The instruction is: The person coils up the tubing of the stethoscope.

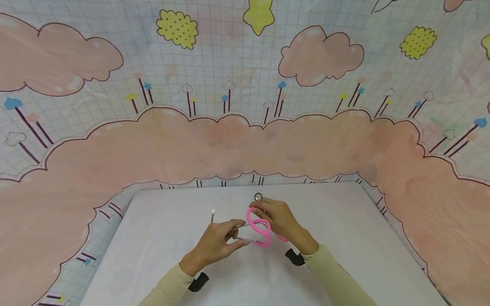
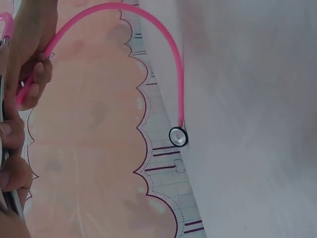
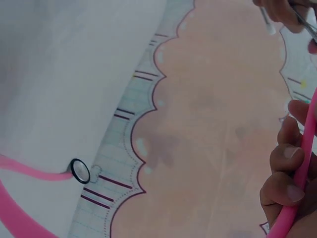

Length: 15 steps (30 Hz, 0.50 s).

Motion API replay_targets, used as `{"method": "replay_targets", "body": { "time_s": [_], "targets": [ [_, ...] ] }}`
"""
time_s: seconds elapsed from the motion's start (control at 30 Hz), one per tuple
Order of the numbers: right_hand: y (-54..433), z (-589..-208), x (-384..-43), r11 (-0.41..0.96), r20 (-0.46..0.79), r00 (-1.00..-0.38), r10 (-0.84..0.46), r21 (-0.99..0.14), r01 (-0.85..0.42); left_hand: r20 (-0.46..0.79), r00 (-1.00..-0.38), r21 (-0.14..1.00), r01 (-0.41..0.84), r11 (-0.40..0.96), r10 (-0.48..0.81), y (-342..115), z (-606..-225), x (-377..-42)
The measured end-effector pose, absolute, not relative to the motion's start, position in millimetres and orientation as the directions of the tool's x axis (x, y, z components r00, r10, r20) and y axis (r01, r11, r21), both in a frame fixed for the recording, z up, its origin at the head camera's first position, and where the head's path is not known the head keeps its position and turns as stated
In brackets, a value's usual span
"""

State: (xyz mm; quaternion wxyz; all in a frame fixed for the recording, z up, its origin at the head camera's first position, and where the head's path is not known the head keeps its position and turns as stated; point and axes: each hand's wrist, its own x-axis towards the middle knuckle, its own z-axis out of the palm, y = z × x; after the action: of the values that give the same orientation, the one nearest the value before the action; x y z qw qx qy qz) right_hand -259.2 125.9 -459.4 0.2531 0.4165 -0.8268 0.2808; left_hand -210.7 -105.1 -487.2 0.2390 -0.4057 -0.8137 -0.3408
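A stethoscope with pink tubing [image 1: 264, 231] is held up over the white table between both hands. My left hand [image 1: 218, 243] grips its metal ear tubes [image 1: 241, 239], the thumb on one side and fingers on the other. One white ear tip [image 1: 213, 211] sticks up behind that hand. My right hand [image 1: 281, 219] curls its fingers round the pink tube, as the right wrist view also shows at the fingers [image 3: 285, 173]. From there the tube arcs away, and the round chest piece [image 2: 178, 137] with its black rim hangs at its end.
The white table [image 1: 344, 238] lies beneath both hands. Behind and at the sides hangs a cloth [image 1: 245, 144] printed with clouds and stars. Black pieces of the wrist gear [image 1: 198, 282] show under each wrist.
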Motion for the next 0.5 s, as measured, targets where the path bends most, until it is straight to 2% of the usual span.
{"method": "replay_targets", "body": {
  "time_s": [0.33, 0.5],
  "targets": [
    [125, -467, -255, 0.555, 0.571, -0.611, -0.548, -0.298, -0.777, 0.744, -0.525, 0.382, 0.842, 0.381, 0.412, -105, -486, -214],
    [124, -474, -252, 0.563, 0.532, -0.667, -0.521, -0.373, -0.737, 0.762, -0.524, 0.401, 0.843, 0.358, 0.38, -106, -488, -215]
  ]
}}
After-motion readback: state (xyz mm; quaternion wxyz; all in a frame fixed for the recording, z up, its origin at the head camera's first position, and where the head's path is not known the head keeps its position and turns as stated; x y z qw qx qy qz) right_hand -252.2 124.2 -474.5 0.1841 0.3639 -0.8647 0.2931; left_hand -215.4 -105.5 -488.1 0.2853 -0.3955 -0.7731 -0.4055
